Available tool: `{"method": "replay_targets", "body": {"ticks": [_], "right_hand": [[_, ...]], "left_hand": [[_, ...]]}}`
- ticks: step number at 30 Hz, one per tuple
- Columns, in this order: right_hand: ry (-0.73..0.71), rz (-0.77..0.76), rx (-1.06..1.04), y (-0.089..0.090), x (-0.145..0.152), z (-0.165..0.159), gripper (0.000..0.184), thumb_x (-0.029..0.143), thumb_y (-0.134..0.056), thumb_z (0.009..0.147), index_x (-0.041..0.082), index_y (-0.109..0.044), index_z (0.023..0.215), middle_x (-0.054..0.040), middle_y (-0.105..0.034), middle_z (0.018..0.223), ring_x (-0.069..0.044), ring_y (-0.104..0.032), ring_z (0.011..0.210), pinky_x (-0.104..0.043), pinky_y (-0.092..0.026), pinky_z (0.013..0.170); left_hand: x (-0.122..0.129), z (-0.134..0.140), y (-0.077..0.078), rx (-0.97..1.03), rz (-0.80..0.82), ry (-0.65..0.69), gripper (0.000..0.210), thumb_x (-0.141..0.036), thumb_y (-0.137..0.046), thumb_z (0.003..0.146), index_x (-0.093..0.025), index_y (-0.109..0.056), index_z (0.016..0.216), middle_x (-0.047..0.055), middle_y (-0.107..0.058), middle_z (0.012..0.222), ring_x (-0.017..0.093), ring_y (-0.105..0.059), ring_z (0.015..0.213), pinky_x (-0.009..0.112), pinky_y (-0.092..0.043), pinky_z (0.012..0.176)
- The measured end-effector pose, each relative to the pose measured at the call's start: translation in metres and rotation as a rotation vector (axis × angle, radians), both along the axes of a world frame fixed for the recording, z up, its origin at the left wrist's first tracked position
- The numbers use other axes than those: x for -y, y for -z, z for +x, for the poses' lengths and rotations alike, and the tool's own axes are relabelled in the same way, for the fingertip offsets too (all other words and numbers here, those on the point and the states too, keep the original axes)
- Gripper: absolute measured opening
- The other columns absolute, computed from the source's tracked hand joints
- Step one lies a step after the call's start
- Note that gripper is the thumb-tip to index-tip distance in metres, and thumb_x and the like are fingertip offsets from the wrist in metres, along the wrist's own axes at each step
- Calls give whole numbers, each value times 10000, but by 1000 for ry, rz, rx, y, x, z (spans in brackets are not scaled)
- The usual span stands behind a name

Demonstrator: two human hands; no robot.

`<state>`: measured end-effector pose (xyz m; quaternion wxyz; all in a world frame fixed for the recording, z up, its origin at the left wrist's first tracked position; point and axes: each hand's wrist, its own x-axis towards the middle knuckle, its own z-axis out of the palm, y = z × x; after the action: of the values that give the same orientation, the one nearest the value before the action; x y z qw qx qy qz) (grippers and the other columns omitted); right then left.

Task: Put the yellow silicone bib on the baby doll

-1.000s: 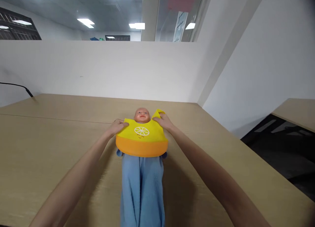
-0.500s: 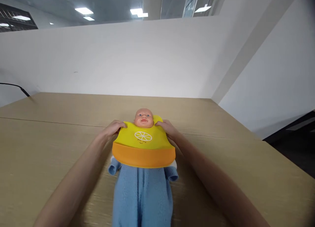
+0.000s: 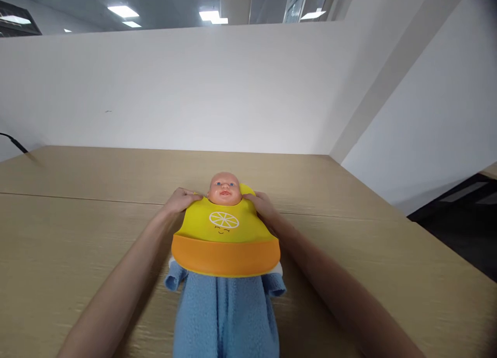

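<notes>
A baby doll [image 3: 224, 188] lies face up on the table, dressed in blue fleece clothing [image 3: 225, 316]. Over its chest lies a yellow bib [image 3: 202, 220] with a white citrus slice print and an orange catch pocket [image 3: 225, 257]. My left hand [image 3: 180, 200] pinches the bib's upper edge beside the doll's neck, on the left. On the other side, my right hand [image 3: 264, 203] grips the upper edge, its thumb on top and the other fingers mostly hidden. A yellow neck strap shows behind the doll's head at the right.
The wooden table [image 3: 97, 233] has a seam running across it. A white wall [image 3: 194, 88] with glass above stands along its far edge. At the far left a black cable [image 3: 14, 142] reaches the table, and a dark framed object [image 3: 462, 218] is at the right.
The view has shifted slightly, and the doll and bib appear a little larger. My left fingers sit closer to the doll's neck; both hands still hold the bib.
</notes>
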<state>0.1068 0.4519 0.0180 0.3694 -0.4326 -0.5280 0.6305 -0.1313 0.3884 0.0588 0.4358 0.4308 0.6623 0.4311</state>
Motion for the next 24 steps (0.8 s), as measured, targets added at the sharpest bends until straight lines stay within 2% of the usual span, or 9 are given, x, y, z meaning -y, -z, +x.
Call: {"method": "replay_targets", "body": {"ticks": [2, 5, 8, 10, 12, 15, 19, 24], "right_hand": [[42, 27, 41, 4, -5, 0, 178, 315, -589, 675, 153, -617, 743, -20, -607, 635, -138, -552, 547, -223, -414, 456], [67, 62, 111, 7, -10, -1, 165, 317, -580, 667, 166, -598, 730, -13, -596, 633, -137, -543, 544, -225, -399, 447], [104, 120, 245, 5, -12, -2, 142, 301, -597, 644, 179, -569, 712, -14, -593, 633, -144, -542, 553, -225, -378, 439], [84, 171, 316, 4, -11, -3, 133, 280, -612, 631, 181, -567, 707, -26, -614, 659, -157, -565, 592, -228, -387, 464], [26, 222, 338, 3, -10, -3, 133, 287, -614, 647, 177, -590, 718, -43, -644, 698, -183, -596, 661, -237, -411, 512], [-22, 262, 329, 5, -10, -4, 174, 330, -598, 689, 168, -626, 746, -54, -665, 714, -218, -614, 740, -255, -431, 568], [-31, 267, 318, 10, -12, -5, 219, 357, -592, 699, 158, -643, 776, -58, -679, 744, -216, -620, 743, -254, -438, 571], [-60, 316, 300, 10, -17, -7, 214, 344, -577, 703, 158, -651, 777, -50, -690, 778, -196, -628, 725, -233, -436, 549]], "left_hand": [[-1, -1, -2, -92, 38, 8, 131, -214, -660, 592, -175, -595, 486, 3, -528, 432, 124, -441, 394, 256, -247, 397], [0, 1, 0, -59, 97, -29, 109, -167, -614, 593, -181, -570, 495, -18, -509, 426, 110, -426, 381, 247, -253, 390], [0, 10, 9, 104, 102, -39, 105, -189, -615, 611, -174, -566, 520, -18, -523, 435, 113, -447, 384, 242, -291, 395], [-1, 16, 16, 280, 67, 12, 65, -220, -628, 624, -159, -633, 646, 12, -612, 525, 149, -539, 454, 251, -375, 437], [-5, 20, 21, 460, -21, 63, 167, -252, -629, 636, -153, -662, 768, 40, -673, 611, 189, -604, 524, 278, -449, 497], [-11, 21, 27, 639, -178, 82, 207, -320, -613, 672, -158, -654, 792, 56, -690, 617, 213, -620, 512, 308, -489, 518], [-12, 19, 33, 737, -245, 80, 259, -358, -587, 714, -152, -654, 855, 76, -718, 699, 245, -659, 578, 347, -527, 589], [-9, 17, 36, 770, -183, 70, 254, -332, -570, 744, -146, -649, 897, 87, -727, 748, 248, -680, 637, 339, -531, 621]]}}
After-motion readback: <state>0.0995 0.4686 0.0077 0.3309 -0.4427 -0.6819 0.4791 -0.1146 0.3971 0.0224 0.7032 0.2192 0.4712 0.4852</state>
